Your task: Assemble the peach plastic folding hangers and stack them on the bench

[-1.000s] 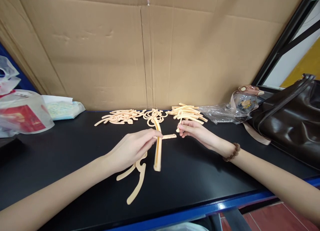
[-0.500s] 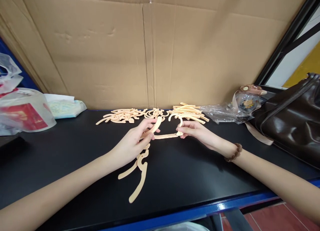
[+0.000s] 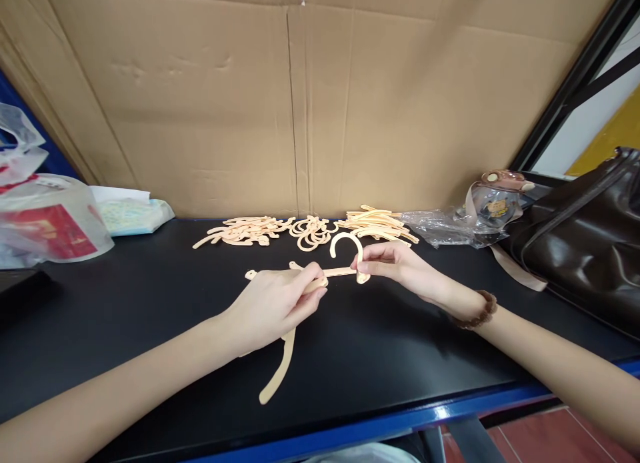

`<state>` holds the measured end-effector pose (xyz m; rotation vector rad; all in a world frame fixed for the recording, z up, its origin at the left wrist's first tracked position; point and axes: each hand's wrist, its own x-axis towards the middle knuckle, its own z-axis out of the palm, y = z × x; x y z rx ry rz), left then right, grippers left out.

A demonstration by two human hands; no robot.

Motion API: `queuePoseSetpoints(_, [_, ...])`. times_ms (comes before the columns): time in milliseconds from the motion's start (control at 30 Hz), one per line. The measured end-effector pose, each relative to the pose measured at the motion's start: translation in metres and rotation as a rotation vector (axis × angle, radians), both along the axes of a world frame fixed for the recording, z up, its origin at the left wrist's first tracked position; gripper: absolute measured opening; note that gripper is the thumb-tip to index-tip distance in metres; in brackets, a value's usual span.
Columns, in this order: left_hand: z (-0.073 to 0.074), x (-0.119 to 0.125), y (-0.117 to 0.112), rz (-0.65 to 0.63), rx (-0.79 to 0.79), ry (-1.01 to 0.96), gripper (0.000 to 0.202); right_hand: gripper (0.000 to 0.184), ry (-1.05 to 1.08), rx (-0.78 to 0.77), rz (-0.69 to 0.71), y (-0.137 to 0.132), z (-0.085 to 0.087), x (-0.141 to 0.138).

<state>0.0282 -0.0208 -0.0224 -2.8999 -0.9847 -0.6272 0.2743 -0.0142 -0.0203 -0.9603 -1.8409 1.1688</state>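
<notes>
Cream plastic hanger parts are in both hands, above the black tabletop (image 3: 400, 356). My left hand (image 3: 280, 303) is closed on a hanger arm (image 3: 318, 287), whose end pokes out past the fingertips toward the right. Between thumb and fingers, my right hand (image 3: 395, 261) pinches a hanger hook (image 3: 345, 239), its curve standing up and opening to the left. A straight bar (image 3: 340, 271) runs from the hook's base toward my left hand; its left part is hidden. Below my left hand, a joined hanger piece (image 3: 280, 376) lies on the table, mostly covered.
At the back lie piles of hanger arms (image 3: 245, 231), hooks (image 3: 311, 233) and straight bars (image 3: 377, 223). Clear plastic wrapping (image 3: 435, 228) and a round bottle (image 3: 495, 203) are to their right, then a dark leather bag (image 3: 580, 243). Plastic-wrapped packages (image 3: 55, 223) stand left. Cardboard (image 3: 200, 116) rises behind.
My left hand has turned over and come down, bringing the hanger arm from tilted upward to nearly level near the bar. The hook in my right hand has turned to show its full curve.
</notes>
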Motion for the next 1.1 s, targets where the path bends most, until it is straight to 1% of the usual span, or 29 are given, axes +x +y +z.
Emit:
queuePoseSetpoints(100, [-0.001,0.0,0.0,-0.034,-0.033,-0.012,0.013,0.014,0.066,-0.035,0.005,-0.003,0.002,-0.006])
queuePoseSetpoints(200, [0.0,-0.001,-0.001,-0.069,-0.057,-0.01,0.013,0.02,0.139,-0.119,0.037,-0.004,0.005,-0.016])
queuePoseSetpoints(267, [0.001,-0.001,-0.002,-0.059,-0.045,0.003,0.013,0.02,0.152,-0.157,0.051,-0.005,0.008,-0.024])
queuePoseSetpoints(367, [-0.001,-0.002,-0.003,-0.018,0.023,0.009,0.011,0.021,0.169,-0.206,0.071,-0.005,0.011,-0.036])
queuePoseSetpoints(433, [-0.002,-0.002,-0.002,-0.004,0.062,-0.005,0.012,0.02,0.203,-0.229,0.109,-0.005,0.009,-0.041])
queuePoseSetpoints(533, [-0.004,-0.002,-0.001,0.004,0.098,-0.028,0.02,0.018,0.275,-0.253,0.154,-0.005,0.001,-0.043])
queuePoseSetpoints(700, [-0.003,-0.001,0.001,0.04,0.066,-0.047,0.027,0.017,0.356,-0.309,0.217,-0.008,-0.011,-0.038])
queuePoseSetpoints(867, [-0.002,0.0,0.002,0.011,0.08,-0.034,0.027,0.017,0.346,-0.304,0.212,-0.008,-0.015,-0.037])
queuePoseSetpoints(933, [-0.003,0.0,0.003,0.002,0.07,-0.015,0.027,0.025,0.339,-0.317,0.169,-0.006,-0.016,-0.038])
queuePoseSetpoints(1067, [-0.008,-0.003,0.009,0.001,0.06,0.039,0.029,0.061,0.315,-0.303,0.04,-0.002,-0.021,-0.038])
queuePoseSetpoints(1100, [-0.009,-0.004,0.011,0.006,0.067,0.054,0.03,0.067,0.311,-0.287,0.025,-0.001,-0.022,-0.037])
